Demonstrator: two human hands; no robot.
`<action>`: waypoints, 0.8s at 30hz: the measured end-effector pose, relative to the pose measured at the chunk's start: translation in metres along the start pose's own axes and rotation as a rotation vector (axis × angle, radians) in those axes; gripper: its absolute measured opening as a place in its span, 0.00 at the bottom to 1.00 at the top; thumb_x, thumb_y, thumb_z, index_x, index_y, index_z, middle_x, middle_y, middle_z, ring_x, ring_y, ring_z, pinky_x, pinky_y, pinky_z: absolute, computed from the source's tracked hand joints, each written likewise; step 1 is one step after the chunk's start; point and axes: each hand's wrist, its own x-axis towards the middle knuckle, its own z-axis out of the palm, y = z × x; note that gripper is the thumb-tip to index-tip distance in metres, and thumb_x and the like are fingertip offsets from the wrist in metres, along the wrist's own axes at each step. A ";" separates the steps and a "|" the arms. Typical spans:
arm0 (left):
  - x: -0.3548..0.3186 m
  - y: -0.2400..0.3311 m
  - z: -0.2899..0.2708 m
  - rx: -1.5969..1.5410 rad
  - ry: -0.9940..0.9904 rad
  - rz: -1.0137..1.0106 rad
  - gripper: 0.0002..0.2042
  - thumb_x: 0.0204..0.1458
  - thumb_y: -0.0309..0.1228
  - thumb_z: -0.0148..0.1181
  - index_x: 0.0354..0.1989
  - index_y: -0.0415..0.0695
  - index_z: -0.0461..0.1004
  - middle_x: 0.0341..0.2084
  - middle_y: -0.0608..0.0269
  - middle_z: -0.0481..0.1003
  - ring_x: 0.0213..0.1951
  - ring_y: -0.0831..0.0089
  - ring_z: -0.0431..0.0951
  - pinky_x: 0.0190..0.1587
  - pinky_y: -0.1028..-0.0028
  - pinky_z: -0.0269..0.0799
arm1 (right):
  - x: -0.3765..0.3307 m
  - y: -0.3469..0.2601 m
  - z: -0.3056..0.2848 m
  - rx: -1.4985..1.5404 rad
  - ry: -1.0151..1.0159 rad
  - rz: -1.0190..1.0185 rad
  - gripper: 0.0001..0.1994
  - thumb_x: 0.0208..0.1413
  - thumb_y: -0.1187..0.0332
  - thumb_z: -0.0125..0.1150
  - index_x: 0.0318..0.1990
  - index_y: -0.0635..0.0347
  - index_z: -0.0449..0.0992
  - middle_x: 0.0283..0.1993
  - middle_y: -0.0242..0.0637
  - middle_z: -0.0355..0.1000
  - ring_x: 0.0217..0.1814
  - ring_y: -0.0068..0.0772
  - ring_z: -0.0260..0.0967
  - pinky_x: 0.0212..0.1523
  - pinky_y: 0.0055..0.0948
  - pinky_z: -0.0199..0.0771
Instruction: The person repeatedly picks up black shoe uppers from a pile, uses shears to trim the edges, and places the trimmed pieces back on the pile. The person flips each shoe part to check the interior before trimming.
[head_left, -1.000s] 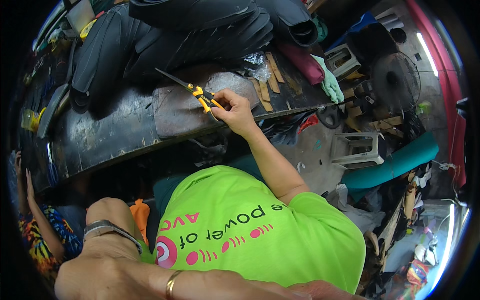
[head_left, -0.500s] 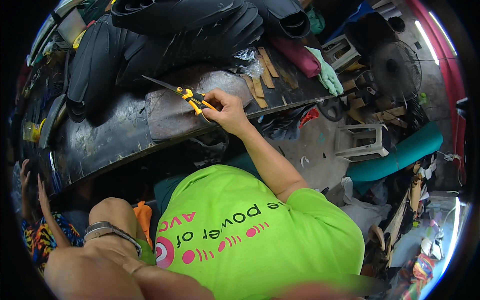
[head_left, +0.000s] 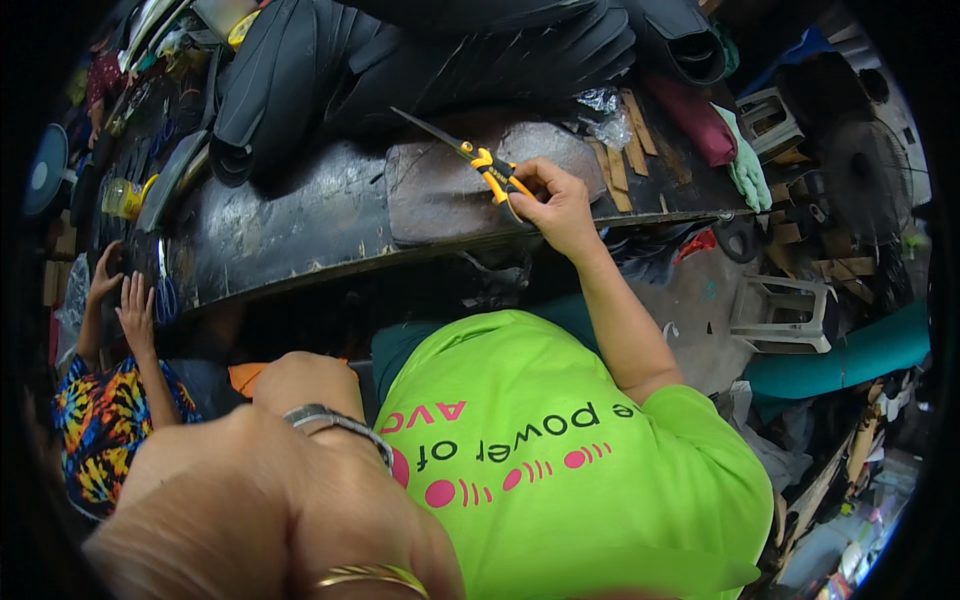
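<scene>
My right hand (head_left: 558, 205) is closed round the yellow-orange and black handles of a pair of snips (head_left: 492, 170). Their long, narrow dark blades point up and left, held above a dark flat pad (head_left: 440, 195) on the bench's near edge. My left hand (head_left: 235, 480) is raised very close to the camera at the lower left, a metal watch (head_left: 340, 428) on its wrist and a gold ring (head_left: 372, 574) showing at the bottom edge. Its fingers are mostly out of the picture, so what it touches is hidden. Black swim fins (head_left: 480, 70) are heaped behind the pad.
A black bench (head_left: 270, 240) runs across. On it lie wood strips (head_left: 636, 130), a mint glove (head_left: 742, 165) and a yellow-lidded jar (head_left: 125, 198). At left, another person's hands (head_left: 135, 310) are raised near blue-handled scissors (head_left: 166, 298). A plastic stool (head_left: 785, 312) and fan (head_left: 865, 180) stand right.
The view has swung left, so the bench and things sit further right. My right hand still grips the snips over the pad. More of my left hand and the other person shows.
</scene>
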 end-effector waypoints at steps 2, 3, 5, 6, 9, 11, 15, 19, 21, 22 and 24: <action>0.000 0.004 -0.002 0.026 0.026 0.016 0.09 0.60 0.22 0.54 0.46 0.39 0.78 0.44 0.55 0.77 0.46 0.66 0.78 0.53 0.60 0.76 | 0.002 0.000 0.000 0.043 -0.007 0.012 0.11 0.48 0.73 0.69 0.40 0.62 0.77 0.29 0.28 0.74 0.28 0.14 0.67 0.32 0.18 0.68; -0.002 0.007 -0.004 0.049 0.042 0.026 0.09 0.60 0.22 0.53 0.46 0.39 0.78 0.44 0.55 0.77 0.45 0.66 0.78 0.53 0.60 0.76 | 0.002 0.001 -0.001 0.055 -0.024 0.024 0.11 0.49 0.73 0.68 0.41 0.63 0.77 0.29 0.29 0.75 0.29 0.14 0.67 0.33 0.18 0.68; -0.010 0.013 -0.015 0.137 0.117 0.083 0.09 0.60 0.21 0.53 0.46 0.38 0.78 0.43 0.55 0.78 0.45 0.67 0.79 0.53 0.61 0.77 | 0.008 0.004 -0.001 0.055 -0.024 -0.014 0.11 0.49 0.73 0.68 0.41 0.63 0.77 0.29 0.29 0.75 0.29 0.14 0.67 0.33 0.19 0.68; -0.016 0.016 -0.027 0.192 0.178 0.104 0.09 0.60 0.20 0.53 0.46 0.38 0.78 0.43 0.55 0.78 0.45 0.67 0.79 0.53 0.61 0.77 | 0.002 0.006 -0.001 0.056 -0.023 -0.005 0.11 0.49 0.73 0.68 0.41 0.63 0.77 0.29 0.29 0.75 0.30 0.15 0.68 0.33 0.19 0.68; -0.036 0.025 -0.086 0.437 0.430 0.132 0.09 0.61 0.19 0.52 0.46 0.37 0.78 0.42 0.54 0.79 0.44 0.67 0.80 0.52 0.61 0.77 | 0.005 0.009 -0.001 0.000 -0.007 -0.029 0.11 0.49 0.73 0.68 0.41 0.64 0.76 0.29 0.28 0.75 0.30 0.14 0.68 0.32 0.18 0.67; -0.049 0.031 -0.150 0.813 0.605 0.014 0.10 0.61 0.19 0.54 0.48 0.35 0.77 0.43 0.54 0.79 0.46 0.69 0.80 0.53 0.68 0.77 | 0.003 0.010 0.000 0.045 -0.007 -0.022 0.11 0.49 0.74 0.68 0.40 0.63 0.76 0.27 0.26 0.73 0.28 0.13 0.66 0.31 0.18 0.66; -0.091 0.036 -0.247 1.916 0.626 -0.311 0.20 0.49 0.30 0.70 0.51 0.41 0.78 0.51 0.54 0.76 0.56 0.60 0.74 0.61 0.64 0.66 | 0.004 0.011 0.001 -0.019 0.010 -0.009 0.09 0.49 0.75 0.66 0.39 0.63 0.76 0.25 0.24 0.70 0.27 0.11 0.64 0.29 0.17 0.64; -0.127 0.019 -0.286 1.914 0.637 -0.558 0.19 0.48 0.26 0.71 0.50 0.44 0.76 0.39 0.57 0.80 0.43 0.65 0.80 0.49 0.68 0.74 | 0.005 0.010 -0.001 -0.097 -0.032 0.045 0.09 0.54 0.80 0.62 0.43 0.65 0.75 0.36 0.31 0.78 0.37 0.15 0.74 0.41 0.15 0.70; -0.138 0.009 -0.293 1.884 0.726 -0.557 0.19 0.47 0.25 0.71 0.49 0.44 0.75 0.35 0.60 0.80 0.39 0.67 0.81 0.45 0.69 0.75 | 0.004 0.009 -0.002 -0.043 -0.048 0.001 0.09 0.54 0.80 0.62 0.43 0.64 0.75 0.35 0.28 0.77 0.36 0.14 0.72 0.39 0.15 0.69; -0.142 0.005 -0.296 1.896 0.739 -0.503 0.20 0.47 0.25 0.72 0.49 0.45 0.75 0.34 0.60 0.80 0.38 0.68 0.81 0.45 0.69 0.75 | 0.003 0.007 -0.002 -0.028 -0.049 0.010 0.09 0.54 0.80 0.62 0.43 0.64 0.75 0.34 0.27 0.77 0.35 0.14 0.72 0.39 0.15 0.68; -0.149 0.000 -0.298 1.911 0.764 -0.421 0.19 0.46 0.24 0.72 0.47 0.45 0.74 0.33 0.61 0.80 0.37 0.69 0.81 0.44 0.70 0.76 | 0.001 0.005 -0.001 -0.094 -0.052 -0.009 0.09 0.53 0.79 0.63 0.43 0.64 0.75 0.33 0.26 0.76 0.33 0.12 0.69 0.37 0.14 0.67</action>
